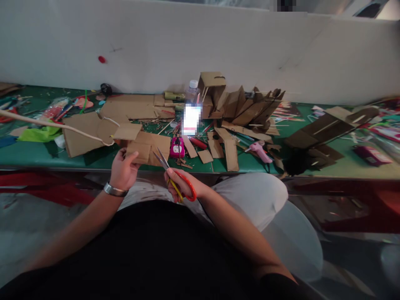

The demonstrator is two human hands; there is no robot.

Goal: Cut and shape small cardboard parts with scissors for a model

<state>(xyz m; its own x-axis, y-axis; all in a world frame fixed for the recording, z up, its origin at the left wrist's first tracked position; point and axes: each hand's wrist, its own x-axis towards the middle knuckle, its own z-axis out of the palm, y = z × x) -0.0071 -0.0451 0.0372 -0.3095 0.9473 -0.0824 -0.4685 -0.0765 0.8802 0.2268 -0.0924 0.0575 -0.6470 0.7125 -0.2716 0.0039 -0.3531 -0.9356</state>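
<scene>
Above my lap, right hand (177,182): curled round the handles of the scissors (163,162), blades parted.
Left hand (124,170): pinching the cardboard piece (139,152), beside the blade tips.
Green table (34,156), beyond my hands: glue gun (261,151) rightward, bottle (193,91) farther off.

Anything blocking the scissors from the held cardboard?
Nothing visible stands between the scissors in the right hand and the cardboard in the left hand; whether the blades touch it is unclear.
</scene>
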